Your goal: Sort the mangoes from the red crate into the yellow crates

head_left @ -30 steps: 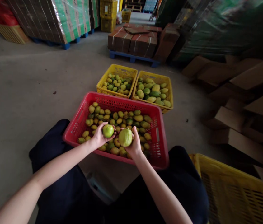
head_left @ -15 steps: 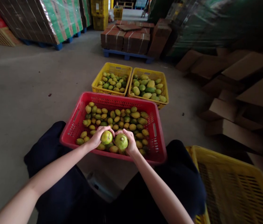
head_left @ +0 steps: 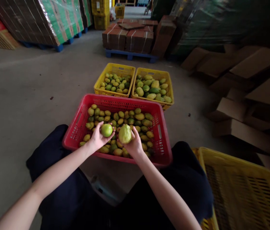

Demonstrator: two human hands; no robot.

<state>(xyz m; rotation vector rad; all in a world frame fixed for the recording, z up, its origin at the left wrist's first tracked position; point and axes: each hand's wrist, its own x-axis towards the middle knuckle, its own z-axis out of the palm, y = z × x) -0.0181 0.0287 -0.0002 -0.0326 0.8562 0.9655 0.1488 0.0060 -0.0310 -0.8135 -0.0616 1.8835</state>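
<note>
Change, half a second on: both hands have turned from fingers over the fruit to a palm-up hold; the two fruits sit slightly farther out, with a wider gap between them.
Change, fruit faces: the left one now shows a smooth, greener side; the right one shows its long side instead of its knobbed end.
Left hand [head_left: 98,137]: grasping a round green fruit [head_left: 106,130], cradled on the fingers, thumb at its left.
Right hand [head_left: 136,145]: grasping a larger, pale green fruit [head_left: 125,134], ridged, thumb along its right side, fingers under it.
Held pair: side by side, apart, above the middle of the red crate [head_left: 122,103].
Crate contents: many yellow-green fruits [head_left: 138,116], under and around the hands.
Red crate edges: near rim below the forearms; left and right walls well apart from the hands.
Far side: left yellow crate [head_left: 120,68] and right yellow crate [head_left: 152,72], adjoining, both holding fruit.
Near right: slatted yellow crate [head_left: 235,179], beside the dark-clad knee [head_left: 185,169].
Room: grey floor [head_left: 41,86] spreads left; cardboard boxes [head_left: 233,108] lie far right.
</note>
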